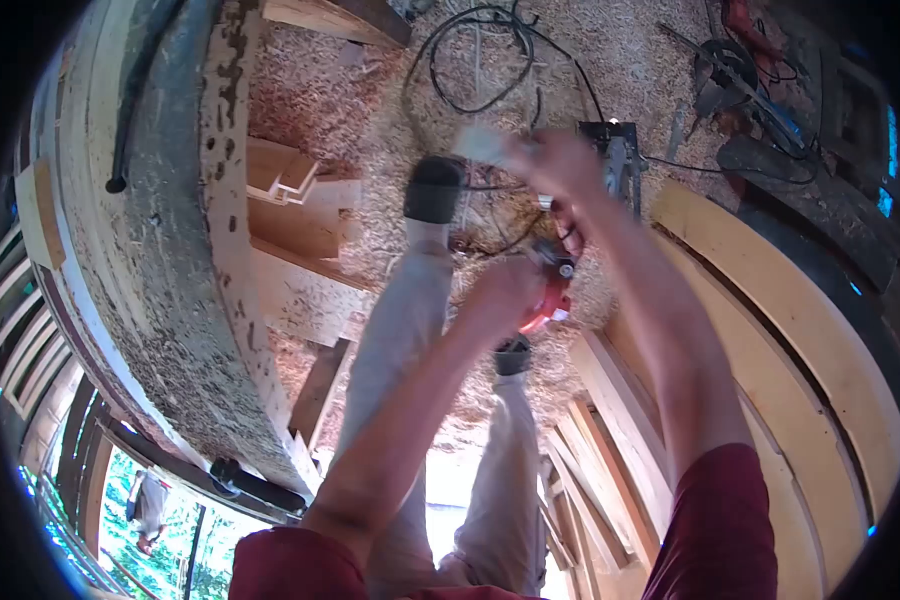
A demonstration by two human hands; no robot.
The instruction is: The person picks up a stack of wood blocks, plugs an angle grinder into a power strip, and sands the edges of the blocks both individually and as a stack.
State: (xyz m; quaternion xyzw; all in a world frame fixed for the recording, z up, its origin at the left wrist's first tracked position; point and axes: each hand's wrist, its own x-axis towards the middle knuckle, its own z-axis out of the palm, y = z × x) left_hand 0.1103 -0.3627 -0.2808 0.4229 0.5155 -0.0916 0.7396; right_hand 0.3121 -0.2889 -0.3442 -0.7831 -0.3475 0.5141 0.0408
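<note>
My left hand [513, 288] is closed round a red power tool [548, 308] with a dark metal head, between my legs and above the shavings-covered floor. Just beyond it, my right hand [562, 168] is blurred by motion. A pale flat piece [485, 146] extends leftward from its fingers, which seem closed on it; its material cannot be made out. Close to the right of this hand lies a black and grey metal machine [622, 160], partly behind my wrist.
Cables [480, 105] loop over the floor. A long, curved timber [170, 240] stands at left, near wood offcuts [280, 172]. Curved planks [800, 330] lie at right, below a circular-bladed tool [727, 75]. Another person [150, 505] is visible far off at lower left.
</note>
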